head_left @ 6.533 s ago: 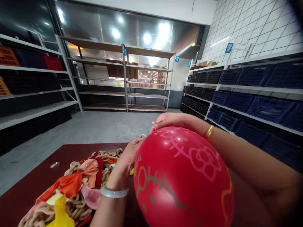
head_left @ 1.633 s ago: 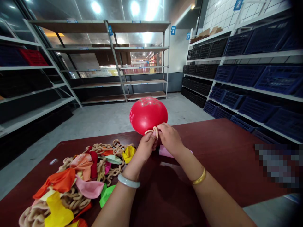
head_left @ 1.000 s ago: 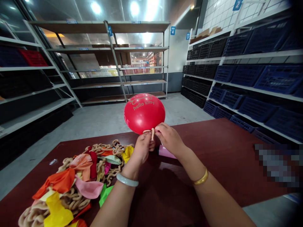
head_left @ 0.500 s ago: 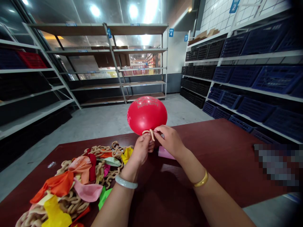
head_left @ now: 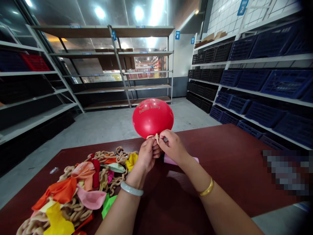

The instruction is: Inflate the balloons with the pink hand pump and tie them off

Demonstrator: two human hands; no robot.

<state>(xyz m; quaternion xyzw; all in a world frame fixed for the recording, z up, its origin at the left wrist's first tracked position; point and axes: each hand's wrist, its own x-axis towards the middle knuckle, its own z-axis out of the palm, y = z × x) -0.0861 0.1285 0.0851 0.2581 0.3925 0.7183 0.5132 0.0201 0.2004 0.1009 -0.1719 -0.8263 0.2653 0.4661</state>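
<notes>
A blown-up red balloon (head_left: 153, 117) with pale "hello kitty" lettering stands above both hands over the dark red table (head_left: 232, 153). A beige cord (head_left: 155, 137) loops round its neck. My left hand (head_left: 147, 155), with a pale bangle on the wrist, is closed and pinches the neck and cord from below. My right hand (head_left: 172, 147), with a gold bangle on the wrist, is closed too and pinches the cord's end right beside the left fingers. A pink object (head_left: 171, 159) lies on the table under my right hand, mostly hidden.
A heap of limp balloons (head_left: 70, 192) in orange, pink, yellow and green, tangled with beige cord chains (head_left: 114, 156), covers the table's left part. Metal shelving (head_left: 117, 65) stands across the grey floor. Blue crates (head_left: 264, 81) fill the racks on the right.
The balloon went from close against me to held out over the table. In the last second it has barely shifted, while both hands keep working the cord at its neck.
</notes>
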